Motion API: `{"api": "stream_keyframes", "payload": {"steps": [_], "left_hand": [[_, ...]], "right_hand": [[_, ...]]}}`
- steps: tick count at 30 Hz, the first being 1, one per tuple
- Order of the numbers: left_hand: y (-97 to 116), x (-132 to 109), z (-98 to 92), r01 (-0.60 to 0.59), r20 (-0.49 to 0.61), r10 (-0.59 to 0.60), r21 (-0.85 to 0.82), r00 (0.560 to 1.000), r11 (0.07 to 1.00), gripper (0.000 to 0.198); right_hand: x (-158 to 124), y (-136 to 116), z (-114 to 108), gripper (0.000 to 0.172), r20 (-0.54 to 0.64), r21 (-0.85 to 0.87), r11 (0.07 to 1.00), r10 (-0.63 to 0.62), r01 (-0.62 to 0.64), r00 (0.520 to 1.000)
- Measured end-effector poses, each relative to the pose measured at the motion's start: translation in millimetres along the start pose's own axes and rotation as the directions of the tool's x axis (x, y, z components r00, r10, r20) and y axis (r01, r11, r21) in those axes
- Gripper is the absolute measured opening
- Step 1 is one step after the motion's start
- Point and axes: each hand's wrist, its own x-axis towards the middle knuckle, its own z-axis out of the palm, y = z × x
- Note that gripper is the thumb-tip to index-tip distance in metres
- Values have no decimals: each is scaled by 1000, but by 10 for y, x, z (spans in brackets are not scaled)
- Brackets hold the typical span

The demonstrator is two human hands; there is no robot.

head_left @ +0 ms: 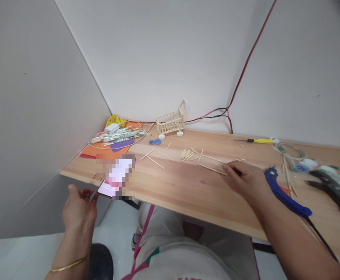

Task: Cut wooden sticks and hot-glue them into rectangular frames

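Your right hand (244,179) has its grip pinched on one end of the stick frame (211,168); the frame pokes out to the left of that grip, over the counter (172,188); a heap of short sticks (185,155) sits past its other end; the blue tool (283,195) is right of this grip, and the cart (171,126) is farther back, to its left; your left hand (79,210) has thumb and fingers apart, with the phone (108,189) just beside that grip.
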Motion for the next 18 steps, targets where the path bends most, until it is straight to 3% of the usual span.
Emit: {"api": "stream_keyframes", "payload": {"steps": [3,6,9,18], "left_hand": [[-35,-84,28,232,-27,-236,-106,971,967,31],[-98,-162,21,349,70,-343,-158,937,923,26],[-140,-220,9,391,154,-365,-193,918,900,23],[-107,-353,-17,418,131,-399,-190,907,888,27]], "right_hand": [[-3,8,6,23,-7,4,1000,-8,8,1000],[-2,10,8,23,-4,0,1000,-18,18,1000],[2,0,1,23,-5,-13,1000,-22,22,1000],[7,-28,-13,23,1,-11,999,-36,36,999]]}}
